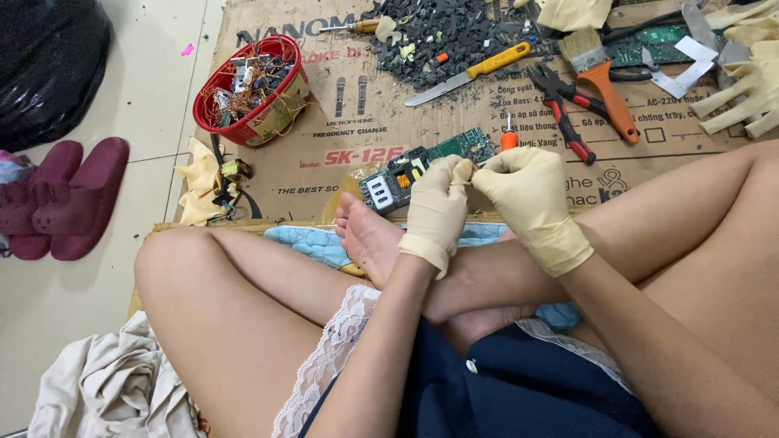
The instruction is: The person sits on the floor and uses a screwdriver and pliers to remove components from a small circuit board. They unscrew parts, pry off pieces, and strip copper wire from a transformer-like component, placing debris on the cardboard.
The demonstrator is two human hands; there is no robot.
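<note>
Both my hands wear cream latex gloves and meet above my crossed legs. My left hand (438,207) is closed, its fingertips pinching something small that I cannot make out. My right hand (531,195) is also closed, fingertips touching the left hand's at that same spot. Just beyond them on the cardboard lies a green circuit board (426,166) with white and yellow parts. A small orange-handled screwdriver (509,138) lies beside it.
On the cardboard sheet (341,97): a red bowl (253,89) of copper wire scraps, a dark pile of broken pieces (454,32), a yellow-handled knife (471,73), red pliers (564,113), an orange-handled brush (600,73), spare gloves (742,89). Maroon slippers (65,199) sit left.
</note>
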